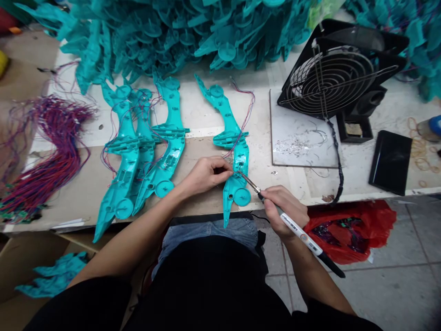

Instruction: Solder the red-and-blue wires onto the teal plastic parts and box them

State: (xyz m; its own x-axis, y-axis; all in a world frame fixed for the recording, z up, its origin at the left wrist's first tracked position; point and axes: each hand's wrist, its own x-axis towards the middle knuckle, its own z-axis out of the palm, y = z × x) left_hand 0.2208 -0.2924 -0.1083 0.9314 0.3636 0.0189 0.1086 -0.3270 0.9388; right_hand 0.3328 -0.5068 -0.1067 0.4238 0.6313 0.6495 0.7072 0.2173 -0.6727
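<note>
A turquoise plastic shell [225,110] shaped like a toy bow lies before me, its front tip over the table edge. My right hand [284,207] grips a soldering iron [296,230] with a white and black handle. The iron's tip touches or nearly touches the shell's lower part. My left hand [208,174] pinches thin red and blue wires [246,122] just left of that tip; the wire ends are too small to make out. Several similar shells [120,151] with wires lie to the left of my left hand.
A big heap of turquoise shells [165,37] fills the back. Bundled wires [51,151] lie at left. At right are a black fan [330,82], a solder-spattered white board [292,147], a sponge holder [354,128] and a black box [391,161]. Below hangs a red bag [379,220].
</note>
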